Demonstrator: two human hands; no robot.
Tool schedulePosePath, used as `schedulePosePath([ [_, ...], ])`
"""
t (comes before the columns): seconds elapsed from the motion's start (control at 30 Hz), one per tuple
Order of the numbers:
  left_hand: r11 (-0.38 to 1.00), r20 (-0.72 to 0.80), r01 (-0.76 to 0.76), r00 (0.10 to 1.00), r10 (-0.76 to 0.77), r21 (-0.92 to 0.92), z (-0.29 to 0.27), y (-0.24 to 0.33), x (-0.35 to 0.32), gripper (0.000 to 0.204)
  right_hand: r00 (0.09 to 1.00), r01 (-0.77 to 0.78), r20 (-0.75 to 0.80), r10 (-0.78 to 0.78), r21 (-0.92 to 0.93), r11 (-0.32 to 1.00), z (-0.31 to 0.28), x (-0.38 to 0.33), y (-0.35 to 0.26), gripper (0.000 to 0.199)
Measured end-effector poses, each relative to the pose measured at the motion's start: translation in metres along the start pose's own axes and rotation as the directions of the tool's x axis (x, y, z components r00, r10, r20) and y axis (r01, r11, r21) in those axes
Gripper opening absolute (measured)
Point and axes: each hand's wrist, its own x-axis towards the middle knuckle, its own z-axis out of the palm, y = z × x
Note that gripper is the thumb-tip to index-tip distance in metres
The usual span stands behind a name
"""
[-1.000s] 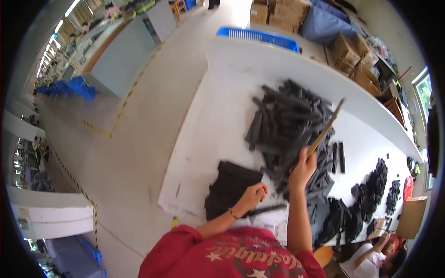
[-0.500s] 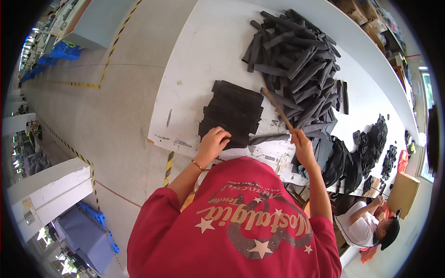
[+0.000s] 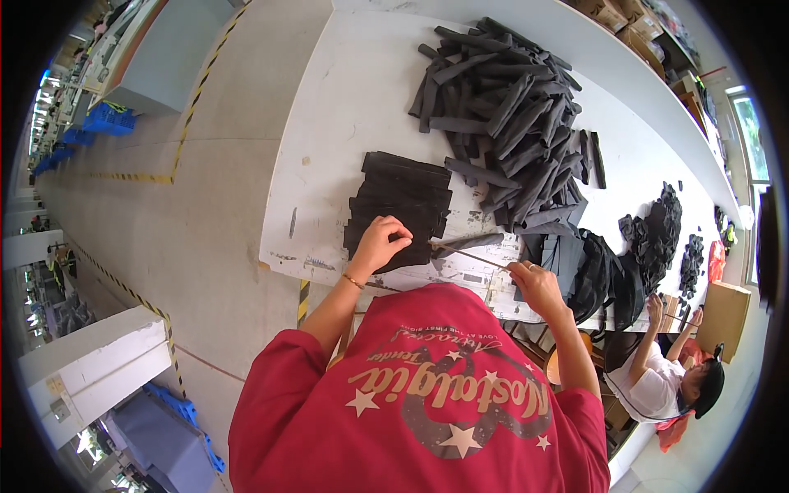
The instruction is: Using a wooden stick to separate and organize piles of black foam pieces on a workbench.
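Observation:
Black fabric pieces [image 3: 403, 185] lie in an overlapping stack on the white table. Over the stack's near part is my left hand [image 3: 383, 245], its fingers curled in against the thumb; whether anything is between them is hidden. To the right, my right hand [image 3: 537, 287] grips one end of a thin brown stick [image 3: 475, 255]. It now shows nearly edge-on, with its far tip at the stack's right edge. Just beyond the stick lies a single dark fabric tube [image 3: 470, 243]. A large heap of similar grey-black fabric tubes [image 3: 522, 123] lies farther back.
Dark folded fabric [image 3: 559, 263] and black bunched pieces [image 3: 657, 226] lie along the table's right side. A raised white ledge [image 3: 649, 111] runs behind. At the right, a person in a white top [image 3: 657, 386] sits near a cardboard box [image 3: 722, 320]. Floor tape [image 3: 187, 123] marks the left.
The stick has swung from pointing away over the table to lying leftward, its tip now at the stack. My right hand has lowered slightly toward me. My left hand's fingers have drawn together.

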Motion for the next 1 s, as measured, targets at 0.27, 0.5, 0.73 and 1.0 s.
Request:
schedulePosePath([
  [0.27, 0.961, 0.043, -0.261, 0.965, 0.258, 0.089, 0.006, 0.031, 0.02, 0.008, 0.987, 0.147, -0.067, -0.143, 0.052, 0.988, 0.023, 0.044, -0.024, 0.024],
  [0.5, 0.968, -0.743, -0.244, 0.639, 0.199, 0.049, -0.008, 0.085, 0.009, 0.049, 0.992, -0.125, 0.097, 0.078, 0.804, 0.581, 0.051, 0.08, -0.073, 0.025],
  [0.73, -0.228, 0.045, -0.049, 0.92, -0.388, -0.972, 0.04, 0.047, 0.022, 0.025, 0.968, 0.101, -0.242, 0.06, 0.602, 0.792, 0.08, 0.099, -0.11, 0.025],
  [1.0, -0.164, 0.018, -0.084, 0.842, -0.539, -0.983, 0.019, 0.077, 0.038, 0.02, 0.971, -0.06, -0.147, 0.188, 0.613, 0.788, 0.063, 0.075, -0.116, 0.022],
])
